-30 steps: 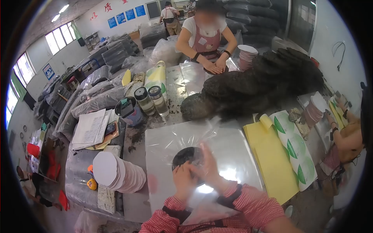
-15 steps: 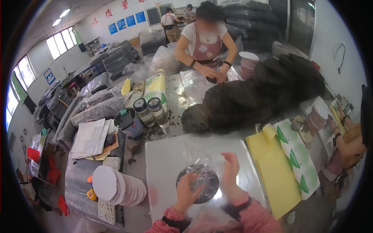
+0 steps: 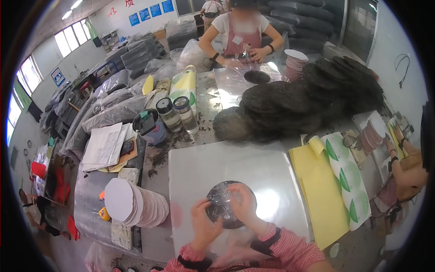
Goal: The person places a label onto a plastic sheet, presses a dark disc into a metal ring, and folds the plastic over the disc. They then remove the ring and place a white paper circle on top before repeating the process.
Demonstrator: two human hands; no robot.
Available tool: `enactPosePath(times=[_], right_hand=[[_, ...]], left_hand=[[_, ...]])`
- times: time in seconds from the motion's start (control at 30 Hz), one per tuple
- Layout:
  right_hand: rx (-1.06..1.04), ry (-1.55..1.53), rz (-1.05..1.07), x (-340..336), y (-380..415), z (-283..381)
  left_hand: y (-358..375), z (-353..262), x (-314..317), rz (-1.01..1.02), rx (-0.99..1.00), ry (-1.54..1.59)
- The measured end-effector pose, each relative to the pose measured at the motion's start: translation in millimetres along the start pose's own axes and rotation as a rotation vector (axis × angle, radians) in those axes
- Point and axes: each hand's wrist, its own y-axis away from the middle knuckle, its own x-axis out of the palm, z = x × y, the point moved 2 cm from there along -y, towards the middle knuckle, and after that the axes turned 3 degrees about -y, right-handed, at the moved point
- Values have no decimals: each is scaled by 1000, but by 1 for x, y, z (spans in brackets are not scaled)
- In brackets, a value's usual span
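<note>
right hand [image 3: 242,201] sits flat on top of the dark round cake [image 3: 229,211], fingers spread and pressing down on the crinkled clear film [image 3: 222,204] wrapped over it, so it's more a palm-down press than a pinch. left hand [image 3: 204,222] is just beside the cake's near-left edge, fingers curled against the film there; can't tell for sure if it's actually gripping the film or only pushing on it.

the cake lies in the middle of the shiny white sheet [image 3: 199,167], straight ahead of the person and close in. it's a disc, so no real long axis, and both hands are on it, the right one more over the centre.

room-wise: bare sheet all round the cake, widest on the far side. to the left, off the sheet's edge, the stack of white paper rounds [image 3: 136,206] lies on its side. to the right the yellow sheets [image 3: 317,190] and the green-dot label strip [image 3: 346,177] are just beside the sheet's edge. the big heap of dark cakes [image 3: 294,104] is well apart, further back, and a co-worker [image 3: 240,31] is busy at the far end.
</note>
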Motion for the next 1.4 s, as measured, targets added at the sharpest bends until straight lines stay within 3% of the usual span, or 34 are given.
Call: enactPosePath(times=[0.07,0.2,0.33,0.4,0.47,0.53,0.6,0.67,0.73,0.8,0.87,0.9,0.97,1.0,1.03,1.07,1.1,1.13,1.2,1.4], right_hand=[[-38,39,-45,-1,-2,-2],[-5,40,-52,-2,1,-1],[69,37,-94,-2,-1,-11],[82,84,-36,-1,-2,-17],[-80,206,7,7,13,-18],[-100,326,82,-6,29,-3],[-259,672,325,-32,51,24],[-141,582,326,-43,42,25],[493,398,426,-24,16,-16],[-52,507,320,-4,21,-59],[-75,618,480,-19,23,-42],[-63,652,456,-46,24,-40],[-457,544,100,-115,40,-25],[-517,688,-63,-171,45,-24],[-42,1137,28,-228,66,-25],[-24,1219,-126,-300,100,-54],[-135,1189,-428,-357,140,-59],[-39,1467,-427,-396,177,-49],[-26,1552,-435,-418,220,-5],[-111,1514,-527,-425,227,-10]], left_hand=[[23,2,-11,-149,-216,-192],[25,19,37,-39,-493,68],[25,26,23,86,-492,132],[10,16,12,107,-404,10],[-19,-29,4,256,55,-335],[-20,-20,20,314,66,-281],[-15,-8,26,386,122,-439],[-15,-12,32,378,142,-442],[-16,-19,33,275,184,-427],[-20,-15,34,438,139,-494],[-21,-7,38,487,115,-511],[-21,-6,39,490,91,-477],[-23,-4,40,515,118,-494],[-22,-2,40,545,115,-533],[-21,-1,40,553,119,-535],[-21,-2,39,577,134,-537],[-22,-5,38,577,125,-541],[-23,-7,39,578,119,-540],[-22,-7,41,615,131,-533],[-21,-4,41,587,116,-572]])
